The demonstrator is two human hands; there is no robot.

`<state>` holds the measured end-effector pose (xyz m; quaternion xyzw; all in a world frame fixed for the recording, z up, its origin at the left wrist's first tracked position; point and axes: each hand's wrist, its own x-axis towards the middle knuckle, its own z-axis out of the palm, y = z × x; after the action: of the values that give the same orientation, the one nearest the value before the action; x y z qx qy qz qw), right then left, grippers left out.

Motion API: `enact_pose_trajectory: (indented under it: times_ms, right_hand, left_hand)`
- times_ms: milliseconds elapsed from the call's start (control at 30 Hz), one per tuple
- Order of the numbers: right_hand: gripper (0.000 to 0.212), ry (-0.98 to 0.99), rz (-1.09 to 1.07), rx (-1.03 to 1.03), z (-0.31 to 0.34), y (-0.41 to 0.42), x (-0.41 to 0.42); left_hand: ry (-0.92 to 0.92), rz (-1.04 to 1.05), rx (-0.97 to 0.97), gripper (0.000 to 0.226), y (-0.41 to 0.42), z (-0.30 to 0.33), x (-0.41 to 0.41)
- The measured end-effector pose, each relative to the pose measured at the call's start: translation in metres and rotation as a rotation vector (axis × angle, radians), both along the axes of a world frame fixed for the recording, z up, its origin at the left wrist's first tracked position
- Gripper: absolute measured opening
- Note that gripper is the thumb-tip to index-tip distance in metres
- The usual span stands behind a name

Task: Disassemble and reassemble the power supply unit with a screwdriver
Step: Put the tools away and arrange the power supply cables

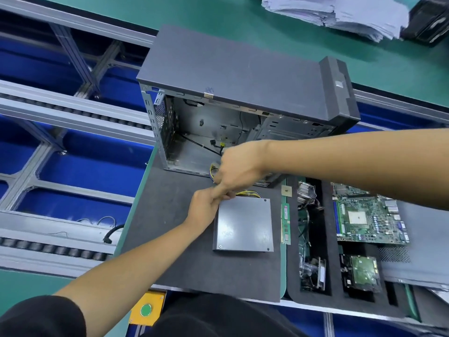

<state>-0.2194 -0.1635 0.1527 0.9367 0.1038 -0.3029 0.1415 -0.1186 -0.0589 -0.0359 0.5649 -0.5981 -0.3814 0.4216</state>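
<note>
A grey metal power supply unit (244,224) lies flat on the dark mat (170,215) in front of the open computer case (218,98). Its yellow and black cables (247,192) run from its far edge towards the case opening. My left hand (205,207) is at the unit's far left corner with curled fingers around the cable bundle. My right hand (237,166) is just above it, fingers curled down onto the same cables near the case's lower lip. No screwdriver is in view.
A black foam tray (328,239) at the right holds a RAM stick (286,223), a motherboard (369,215), a hard drive (364,271) and a cooler with wires. A grey side panel (425,251) lies further right. Roller conveyor rails run at the left; a green button box (145,310) sits near me.
</note>
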Motion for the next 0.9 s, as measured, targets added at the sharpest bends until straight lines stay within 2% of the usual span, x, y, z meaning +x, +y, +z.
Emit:
enact_pose_trajectory:
  times_ms: [33,100,133,200,267,333,400,500,567,633,700,800,833,900]
  right_hand:
    - [0.018,-0.027,-0.07,0.014,-0.005,0.003,0.0]
    - [0.013,-0.113,-0.419,0.06,-0.013,0.006,-0.003]
    - [0.013,-0.166,-0.615,0.088,-0.018,0.008,-0.007]
    - [0.013,-0.299,-0.947,0.128,-0.024,0.01,-0.016]
    - [0.011,-0.377,-1.226,0.158,-0.026,0.015,-0.024]
    - [0.014,-0.416,-1.337,0.126,-0.032,0.021,-0.027]
    - [0.026,-0.423,-1.324,0.086,-0.036,0.028,-0.023]
    - [0.037,-0.431,-1.179,0.191,-0.029,0.026,-0.025]
    - [0.036,-0.323,-0.857,0.19,-0.017,0.016,-0.031]
    - [0.036,-0.162,-0.424,0.153,-0.004,0.004,-0.032]
    - [0.03,-0.086,-0.175,0.13,-0.002,-0.003,-0.026]
    - [0.01,-0.119,-0.127,0.132,-0.009,-0.004,-0.022]
    - [0.007,-0.159,-0.168,0.102,-0.013,0.0,-0.022]
    - [0.01,-0.235,-0.334,0.017,-0.022,0.004,-0.023]
  left_hand:
    - [0.013,-0.016,0.039,0.035,0.0,0.0,0.001]
    - [0.037,-0.042,0.12,0.013,0.001,0.003,0.001]
    - [0.056,-0.047,0.127,0.009,0.002,0.007,-0.001]
    - [0.097,0.0,0.105,0.016,0.002,0.021,-0.011]
    - [0.232,0.108,0.093,0.031,-0.001,0.036,-0.028]
    - [0.379,0.186,0.094,0.031,-0.005,0.049,-0.05]
    - [0.385,0.197,0.128,0.014,-0.01,0.052,-0.064]
    - [0.355,0.12,0.073,0.023,-0.015,0.048,-0.055]
    - [0.301,0.018,0.065,0.03,-0.021,0.046,-0.042]
    - [0.31,-0.103,0.153,0.017,-0.022,0.05,-0.034]
    - [0.243,-0.125,0.198,0.024,-0.023,0.054,-0.031]
    - [0.137,-0.18,0.298,0.036,-0.029,0.047,-0.025]
    - [0.125,-0.203,0.334,0.032,-0.026,0.049,-0.025]
    - [0.175,-0.083,0.306,0.01,-0.022,0.049,-0.033]
